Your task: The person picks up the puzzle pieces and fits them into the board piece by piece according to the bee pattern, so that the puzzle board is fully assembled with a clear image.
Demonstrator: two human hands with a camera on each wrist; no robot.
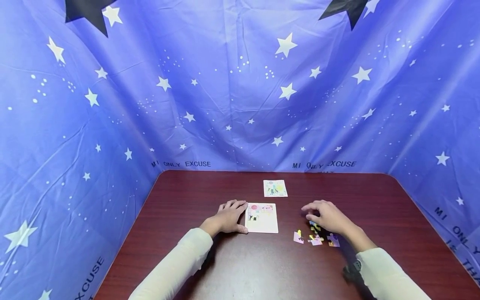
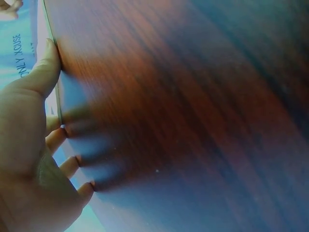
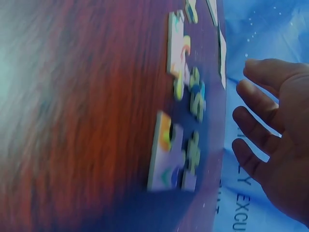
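Lightly, my right hand (image 1: 328, 216) hovers spread over thin, light cardboard puzzle pieces (image 1: 316, 238); their edges should pinch easily.

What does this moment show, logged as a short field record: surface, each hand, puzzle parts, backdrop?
Surface: dark reddish-brown wooden table
Left hand: rests on the table, fingers touching the left edge of the white rectangular puzzle board
Right hand: open, hovers over the loose colourful jigsaw pieces, holding nothing
Pieces: scattered right of the board, apart from it
Reference: small printed picture card lies behind the board
Backdrop: blue star-patterned cloth on three sides
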